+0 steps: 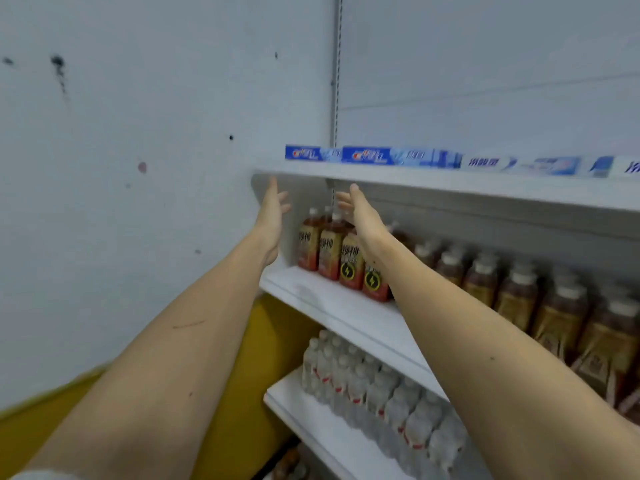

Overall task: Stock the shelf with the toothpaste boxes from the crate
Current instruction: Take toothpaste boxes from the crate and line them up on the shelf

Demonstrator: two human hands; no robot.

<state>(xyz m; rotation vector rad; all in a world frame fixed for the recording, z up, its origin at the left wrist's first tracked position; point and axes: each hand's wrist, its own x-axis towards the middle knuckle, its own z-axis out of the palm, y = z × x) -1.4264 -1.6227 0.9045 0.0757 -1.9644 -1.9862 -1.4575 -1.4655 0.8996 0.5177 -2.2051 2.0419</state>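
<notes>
Toothpaste boxes (pixel 370 156) lying end to end along the front edge of the top shelf (pixel 450 187) — blue ones at the left, paler ones further right, the row running out of view at the right; leftmost box (pixel 308 152) set back a little and overlapped by its neighbour; no crate in view. Just below that shelf's lip, left hand (pixel 272 216) and right hand (pixel 363 213), both raised, palms facing each other, fingers straight and loosely spread, gripping nothing and touching no box. Below the hands, brown drink bottles (pixel 332 251) crowding the middle shelf (pixel 332 303); under that, clear water bottles (pixel 374 386) in packed rows; plain marked wall (pixel 121 150) to the left.

Likely risks from here: boxes sitting so near the edge — a knuckle clipping the lip on the way up, or a nudge to one end, probably enough to tip one off; a falling box likely to strike the bottle tops beneath; wrists passing close above the bottle caps, so a careless drop of the arms liable to topple the front bottles; top surface hidden from this low angle, so depth behind the row impossible to judge, and straightening by feel apt to skew the line.
</notes>
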